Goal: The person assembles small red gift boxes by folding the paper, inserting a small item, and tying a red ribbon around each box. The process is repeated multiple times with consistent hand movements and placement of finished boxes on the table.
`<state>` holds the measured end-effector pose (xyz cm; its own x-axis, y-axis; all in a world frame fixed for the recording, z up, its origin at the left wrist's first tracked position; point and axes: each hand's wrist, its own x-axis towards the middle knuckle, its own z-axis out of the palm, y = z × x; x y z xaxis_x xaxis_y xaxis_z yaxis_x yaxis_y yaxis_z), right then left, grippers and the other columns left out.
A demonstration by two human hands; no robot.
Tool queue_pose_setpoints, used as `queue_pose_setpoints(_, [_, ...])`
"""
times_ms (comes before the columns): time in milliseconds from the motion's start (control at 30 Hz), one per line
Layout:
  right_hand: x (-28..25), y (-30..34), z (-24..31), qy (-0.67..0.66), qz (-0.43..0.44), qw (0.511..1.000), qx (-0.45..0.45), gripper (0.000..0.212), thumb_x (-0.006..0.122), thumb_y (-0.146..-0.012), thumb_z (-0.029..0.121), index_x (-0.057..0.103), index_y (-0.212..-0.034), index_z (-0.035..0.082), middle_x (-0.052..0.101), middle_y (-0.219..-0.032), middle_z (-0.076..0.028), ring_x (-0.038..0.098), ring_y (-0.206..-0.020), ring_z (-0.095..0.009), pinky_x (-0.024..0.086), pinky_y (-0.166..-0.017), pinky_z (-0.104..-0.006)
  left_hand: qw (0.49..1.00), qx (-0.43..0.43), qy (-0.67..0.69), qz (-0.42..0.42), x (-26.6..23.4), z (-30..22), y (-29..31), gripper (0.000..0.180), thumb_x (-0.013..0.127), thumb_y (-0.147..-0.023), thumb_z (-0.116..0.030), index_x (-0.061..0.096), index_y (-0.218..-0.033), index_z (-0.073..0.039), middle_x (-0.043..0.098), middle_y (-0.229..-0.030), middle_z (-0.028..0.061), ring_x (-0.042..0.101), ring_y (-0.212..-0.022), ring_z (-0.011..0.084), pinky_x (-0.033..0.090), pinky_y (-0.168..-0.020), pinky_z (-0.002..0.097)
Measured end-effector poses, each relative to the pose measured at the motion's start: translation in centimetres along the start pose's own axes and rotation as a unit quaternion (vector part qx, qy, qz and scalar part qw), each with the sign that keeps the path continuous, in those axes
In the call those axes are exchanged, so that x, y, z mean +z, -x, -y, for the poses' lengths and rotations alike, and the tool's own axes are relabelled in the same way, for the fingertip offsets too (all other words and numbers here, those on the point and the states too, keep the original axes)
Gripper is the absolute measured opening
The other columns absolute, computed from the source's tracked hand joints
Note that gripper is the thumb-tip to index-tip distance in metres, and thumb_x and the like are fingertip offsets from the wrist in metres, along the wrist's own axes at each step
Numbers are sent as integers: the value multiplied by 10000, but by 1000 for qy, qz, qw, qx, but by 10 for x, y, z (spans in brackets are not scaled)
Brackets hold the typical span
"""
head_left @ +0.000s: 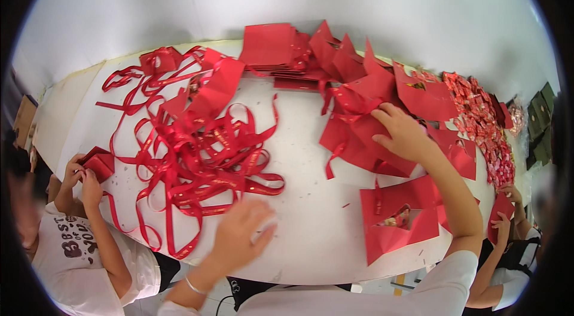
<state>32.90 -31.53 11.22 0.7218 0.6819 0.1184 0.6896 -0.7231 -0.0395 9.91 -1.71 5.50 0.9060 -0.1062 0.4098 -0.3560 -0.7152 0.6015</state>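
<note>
My left hand (242, 232), slightly blurred, is above the table's near side, just in front of a tangle of red ribbons (224, 181) with gold printing. Its thumb stands apart from the fingers and nothing shows in it. My right hand (406, 133) reaches over the unfolded red paper boxes (359, 139) at the right. Its fingertips touch or hover at the edge of a red piece with a ribbon; thumb and fingers are apart. Nearer to me lies an open red box (382, 247) with small wrapped pieces inside and a ribbon on it.
A stack of flat red cards (266, 47) stands at the back against the white wall. A heap of small red wrapped packets (478, 115) lies at the right. At the left a person's hands (86, 178) hold a red box; another person (499, 229) at the right holds a red piece.
</note>
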Motion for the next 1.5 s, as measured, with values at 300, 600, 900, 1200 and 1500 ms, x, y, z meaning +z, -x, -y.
queue_pose_setpoints(300, [-18, 100, 2, -77, -69, 994, 31, 531, 682, -783, 192, 473, -1240, 23, 446, -1276, -228, 494, -1119, -381, 432, -928, -424, 983, 114, -139, -41, 70, 32, -202, 668, 759, -704, -232, 469, -1295, -124, 371, -1377, 178, 342, -1286, 357, 337, -1023, 446])
queue_pose_setpoints(600, [16, 94, -15, -75, -142, 987, 14, 790, 764, -683, 226, 366, -1343, 54, 387, -1357, -191, 380, -1248, -356, 331, -1032, -421, 959, 115, -234, 108, 122, 1, -212, 834, 780, -664, -212, 360, -1384, -213, 325, -1422, 129, 251, -1349, 339, 233, -1062, 568])
queue_pose_setpoints(900, [41, 60, -16, -31, -88, 995, -20, 479, 559, -749, -11, 503, -1221, 53, 483, -1164, -218, 475, -1128, -358, 444, -885, -422, 991, -43, 51, 118, 54, -20, -96, 445, 634, -861, -294, 529, -1238, -83, 520, -1259, 122, 442, -1223, 243, 346, -1007, 406])
queue_pose_setpoints(1200, [-47, 133, 93, 183, -124, 974, -52, 396, 570, -759, 53, 532, -1151, 11, 475, -1210, -296, 466, -1160, -412, 430, -921, -447, 877, -210, 386, 192, 44, -59, -31, 725, 377, -922, -589, 239, -1430, -91, 410, -1352, 192, 438, -1229, 304, 401, -989, 444])
queue_pose_setpoints(1500, [26, 179, 277, 148, -122, 976, -105, 433, 518, -811, 178, 515, -1203, -6, 416, -1279, -363, 432, -1191, -486, 367, -963, -567, 783, -257, 563, -65, -2, -24, 40, 671, 520, -921, -420, 182, -1422, -129, 467, -1304, 105, 509, -1159, 241, 462, -889, 399])
